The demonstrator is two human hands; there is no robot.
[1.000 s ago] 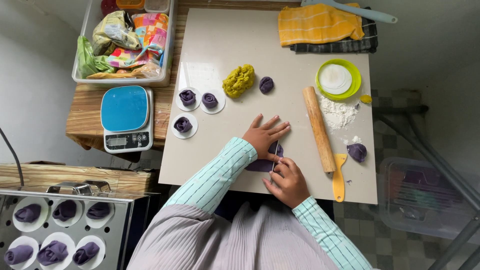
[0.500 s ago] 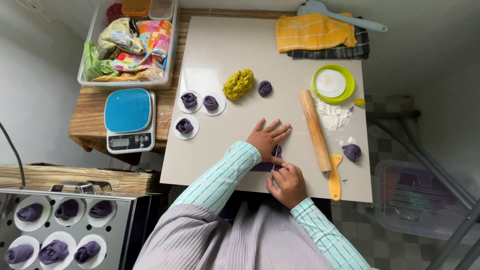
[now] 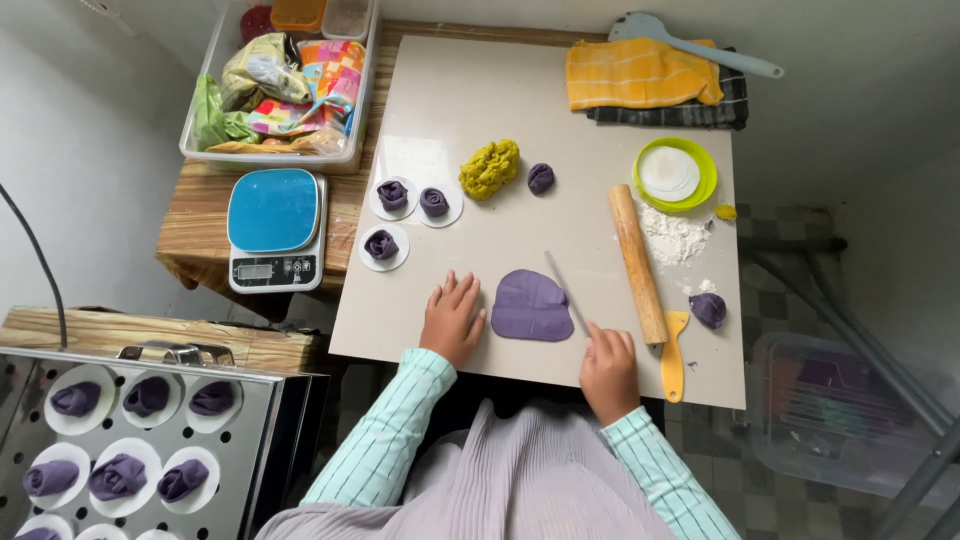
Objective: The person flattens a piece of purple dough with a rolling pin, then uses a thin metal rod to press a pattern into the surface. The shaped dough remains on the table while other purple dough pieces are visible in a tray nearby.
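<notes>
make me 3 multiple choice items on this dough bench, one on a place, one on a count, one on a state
1. Where does the wooden rolling pin lie?
A. right of the flat purple dough
B. on the blue scale
C. in the plastic bin

2. How many purple dough roses sit on white rounds on the board?
A. one
B. three
C. five

3. What is the right hand doing?
A. resting empty
B. holding a thin blade at the dough's edge
C. gripping the yellow scraper

Key: 1 A, the pin lies just right of the dough; 2 B, three rosettes show near the yellow dough lump; 3 B, the blade runs out from its fingers.
</notes>
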